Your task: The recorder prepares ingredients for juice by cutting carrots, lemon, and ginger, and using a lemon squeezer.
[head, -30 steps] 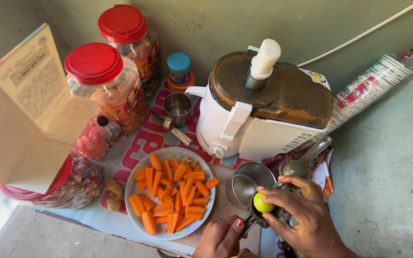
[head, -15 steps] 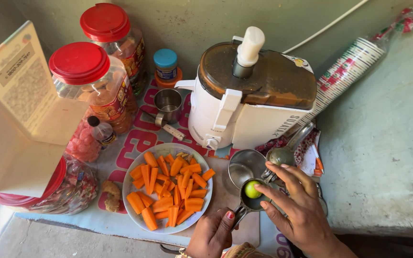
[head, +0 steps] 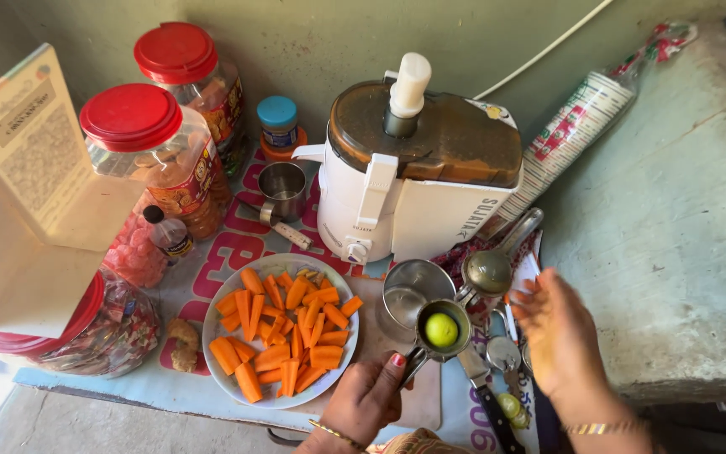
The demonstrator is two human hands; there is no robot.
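Lime half (head: 441, 329) sits cut side down in the open cup of a metal hand squeezer (head: 444, 329), just below the centre of the frame. Left hand (head: 369, 397), at the bottom edge, has its fingers clenched around the squeezer's lower handle. Right hand (head: 558, 335), at lower right, hovers flat with fingers spread and released, holding nothing, just beside the squeezer's raised upper cup (head: 487, 271). A steel cup (head: 407, 288) stands touching the squeezer. A plate of carrot sticks (head: 281, 329) lies left of it on a printed cloth (head: 212, 261), with a white juicer (head: 418, 176) behind. Red-lidded jars (head: 155, 160) stand at upper left against a green wall; stacked paper cups (head: 577, 126) lie on a grey ledge (head: 674, 210) at right.
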